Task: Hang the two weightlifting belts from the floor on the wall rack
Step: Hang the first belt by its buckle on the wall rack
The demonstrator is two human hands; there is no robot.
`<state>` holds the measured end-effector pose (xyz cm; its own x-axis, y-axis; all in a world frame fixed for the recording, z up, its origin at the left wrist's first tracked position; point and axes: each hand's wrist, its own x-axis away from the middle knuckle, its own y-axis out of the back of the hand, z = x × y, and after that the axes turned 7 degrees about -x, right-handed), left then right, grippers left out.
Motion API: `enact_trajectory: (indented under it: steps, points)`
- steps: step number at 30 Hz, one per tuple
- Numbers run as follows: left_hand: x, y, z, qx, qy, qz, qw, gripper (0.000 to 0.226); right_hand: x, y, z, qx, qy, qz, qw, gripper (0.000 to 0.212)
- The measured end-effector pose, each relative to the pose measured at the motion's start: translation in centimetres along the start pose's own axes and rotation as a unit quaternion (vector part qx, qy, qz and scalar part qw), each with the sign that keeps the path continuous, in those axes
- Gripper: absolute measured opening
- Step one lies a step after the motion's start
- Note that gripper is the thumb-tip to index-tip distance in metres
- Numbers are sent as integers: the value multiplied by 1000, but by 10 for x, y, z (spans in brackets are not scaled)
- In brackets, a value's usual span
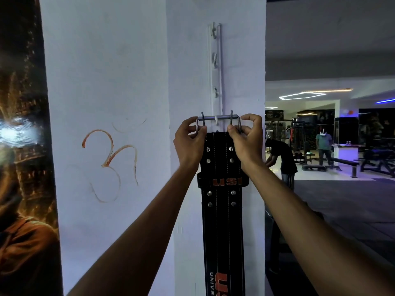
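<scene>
Black leather belt (222, 210), thick and stitched, with metal studs: surely stiff and rather heavy, not slippery, not fragile. Best taken at the steel buckle (218, 119), the only hard and narrow part, because the wide strap is too broad for a firm pinch. Hanging straight down against the white pillar (192, 60), lower end out of the picture. Buckle bar lying across the lowest hook (216, 120) of the white wall rack (213, 67), probably just resting on it or about to rest; hard to tell if the weight is already on the hook. Left hand (189, 144) closed around the left end of the buckle frame, right hand (245, 137) pinching the right end, belt between both and falling below the wrists. Three upper hooks free. Second belt not visible here.
</scene>
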<state>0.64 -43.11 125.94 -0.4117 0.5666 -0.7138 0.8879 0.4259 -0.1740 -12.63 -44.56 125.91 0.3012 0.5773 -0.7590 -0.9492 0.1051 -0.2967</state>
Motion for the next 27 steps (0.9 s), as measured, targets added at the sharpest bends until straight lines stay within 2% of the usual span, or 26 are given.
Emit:
enact_trajectory:
  steps: [4, 8, 14, 17, 23, 27]
  points:
    - [5, -1, 10, 9, 8, 2, 1000, 34, 3, 4, -4, 4, -28, -3, 1000, 34]
    - [10, 3, 14, 10, 4, 18, 1000, 36, 13, 11, -4, 8, 2, 6, 1000, 39]
    - [37, 31, 36, 10, 49, 130, 990, 22, 44, 31, -8, -30, -14, 92, 995, 63]
    - [50, 44, 48, 14, 65, 157, 985, 16, 55, 40, -16, -21, -20, 117, 993, 71]
    - [54, 47, 48, -5, 66, 161, 985, 18, 63, 39, -24, 33, -17, 64, 997, 51]
    - [66, 56, 55, -34, 59, 155, 986, 25, 82, 40, -27, 119, 27, 8, 992, 40]
